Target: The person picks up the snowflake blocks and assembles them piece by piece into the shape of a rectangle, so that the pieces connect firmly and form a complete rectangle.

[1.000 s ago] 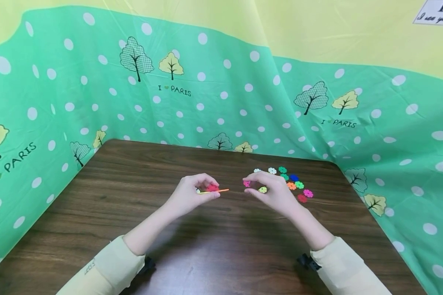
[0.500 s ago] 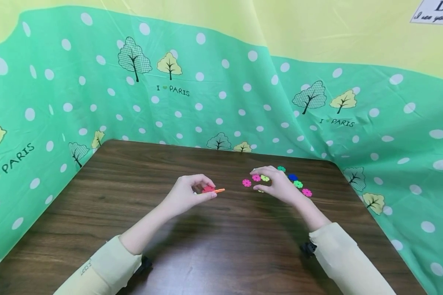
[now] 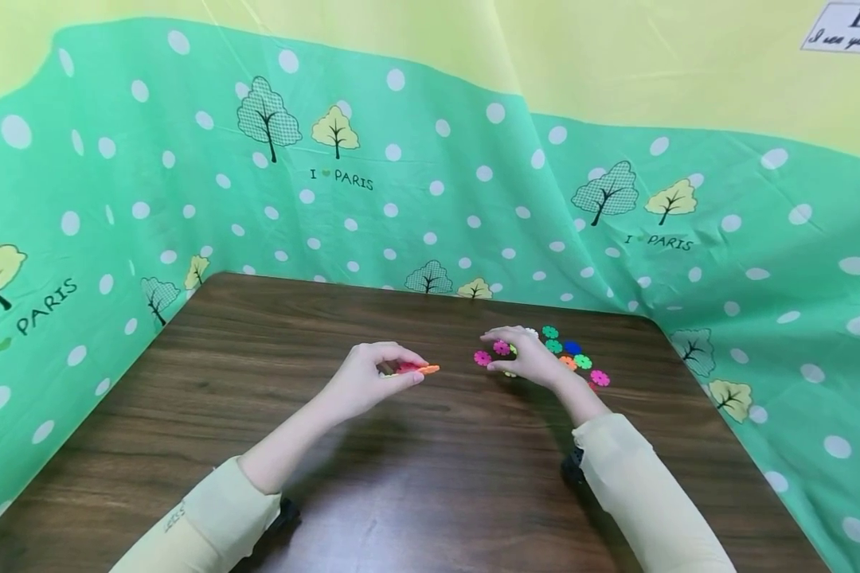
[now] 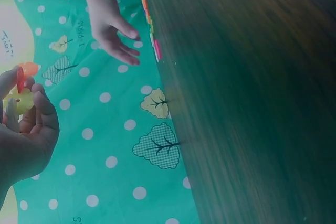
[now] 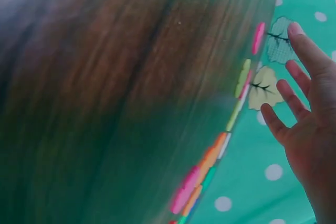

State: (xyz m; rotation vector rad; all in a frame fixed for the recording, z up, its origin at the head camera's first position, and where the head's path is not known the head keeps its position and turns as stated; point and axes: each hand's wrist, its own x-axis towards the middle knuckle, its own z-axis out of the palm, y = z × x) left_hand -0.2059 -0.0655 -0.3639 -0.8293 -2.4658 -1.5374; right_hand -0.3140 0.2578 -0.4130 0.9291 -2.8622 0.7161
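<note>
My left hand (image 3: 365,372) pinches a small cluster of joined flower-shaped plastic discs above the table. In the left wrist view the cluster shows an orange disc (image 4: 29,68), a red disc (image 4: 20,80) and a yellow disc (image 4: 23,100); fingers hide part of it. My right hand (image 3: 533,356) reaches over the loose discs at the right with thumb and fingers apart. Its fingers spread with nothing between them in the right wrist view. A pink disc (image 3: 482,358) lies just left of its fingertips, and another pink disc (image 3: 501,348) shows between thumb and fingers.
Behind and right of my right hand lie several more discs, among them a blue one (image 3: 572,348), a green one (image 3: 550,332) and a magenta one (image 3: 600,378). The dark wooden table (image 3: 294,318) ends at a green dotted curtain (image 3: 430,199).
My right hand has moved right and away from the left hand, over the loose discs. The left hand keeps its grip, with the orange disc turned slightly.
</note>
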